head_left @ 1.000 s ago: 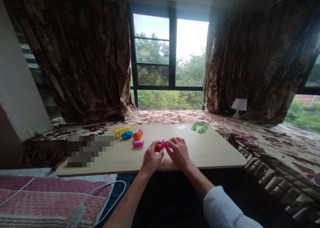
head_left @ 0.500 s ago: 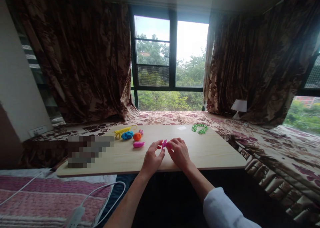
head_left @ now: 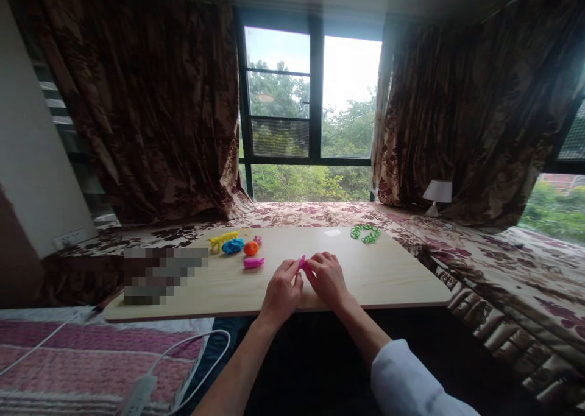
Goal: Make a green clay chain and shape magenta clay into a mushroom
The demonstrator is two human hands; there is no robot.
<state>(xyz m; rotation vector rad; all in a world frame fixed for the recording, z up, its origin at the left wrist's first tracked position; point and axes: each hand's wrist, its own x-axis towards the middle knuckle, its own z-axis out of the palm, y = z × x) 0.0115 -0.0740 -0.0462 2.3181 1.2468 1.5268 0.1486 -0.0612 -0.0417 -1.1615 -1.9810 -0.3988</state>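
Above the near part of the pale wooden table (head_left: 379, 279), my left hand (head_left: 281, 288) and my right hand (head_left: 326, 276) come together on a small piece of pink modelling clay (head_left: 302, 262). The fingertips of both hands pinch it, and most of it is hidden behind them. To the left of my left hand lies a larger pink clay lump (head_left: 253, 262). Behind that lump are an orange ball (head_left: 251, 248), a blue lump (head_left: 233, 246), a yellow figure with legs (head_left: 223, 241) and a tiny pink piece (head_left: 258, 240).
A green beaded-looking loop (head_left: 365, 233) lies at the table's far right. A blurred-out patch (head_left: 159, 276) covers the table's left end. Beyond the table stands a white lamp (head_left: 437, 192) on the patterned window seat. A power strip (head_left: 138, 394) with a white cable rests at lower left.
The fingers of my left hand have closed in on the pink clay, covering more of it. The clay has shifted slightly to the right. My right hand has barely moved.
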